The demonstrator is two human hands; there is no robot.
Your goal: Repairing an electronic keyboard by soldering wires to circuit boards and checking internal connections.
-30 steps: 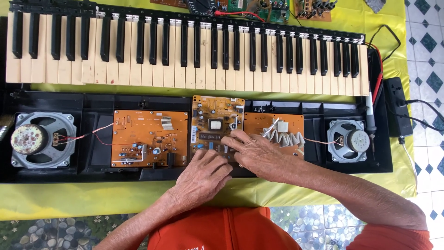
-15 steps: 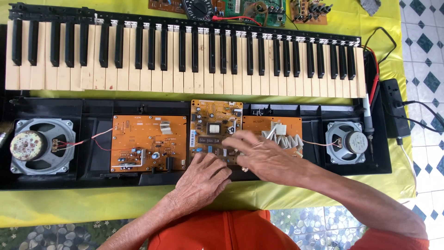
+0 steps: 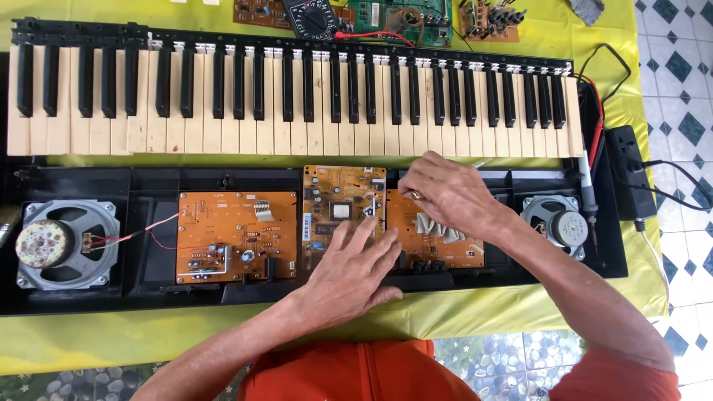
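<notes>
Your left hand [image 3: 355, 273] lies flat, fingers spread, on the lower part of the middle board [image 3: 338, 204] and grips nothing. Your right hand [image 3: 444, 194] hovers over the right board [image 3: 438, 245], just right of the middle board, fingers curled loosely; whether it pinches anything you cannot tell. The left board [image 3: 236, 236] sits left of the middle board. The keys [image 3: 290, 104] lie just above it.
</notes>
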